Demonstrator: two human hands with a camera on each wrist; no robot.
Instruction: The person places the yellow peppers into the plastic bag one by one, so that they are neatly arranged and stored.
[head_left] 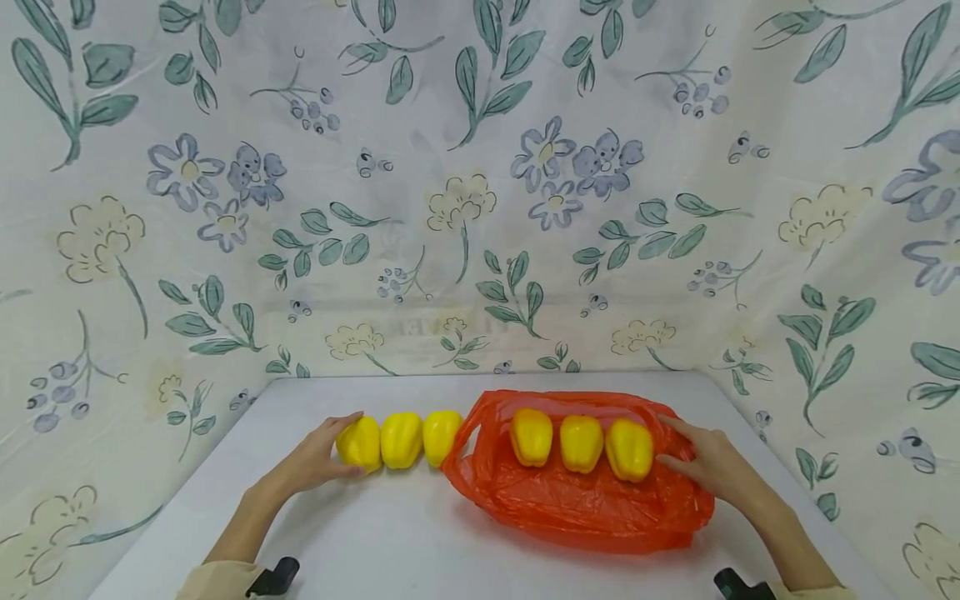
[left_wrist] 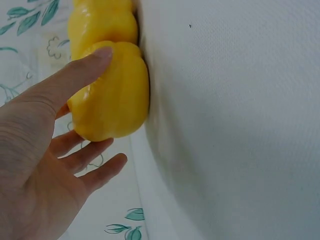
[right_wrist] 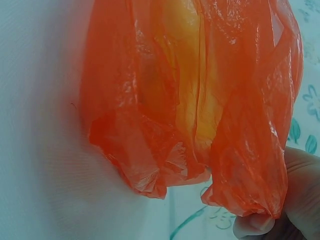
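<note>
Left grip [head_left: 318,454]: thumb opposite spread fingers
Right grip [head_left: 705,458]: thumb apart from fingers
Forearms [head_left: 258,508]: slanted inward (both bare)

Place: cloth-screened work area, room type unclear | floral cloth [head_left: 405,250] beyond and beside left hand [head_left: 311,460], right hand [head_left: 708,460] | white table [head_left: 375,533] beneath both

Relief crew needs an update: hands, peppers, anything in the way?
Left hand on leftmost yellow pepper. Right hand holding red bag. Bag partly covering third pepper from left.
</note>
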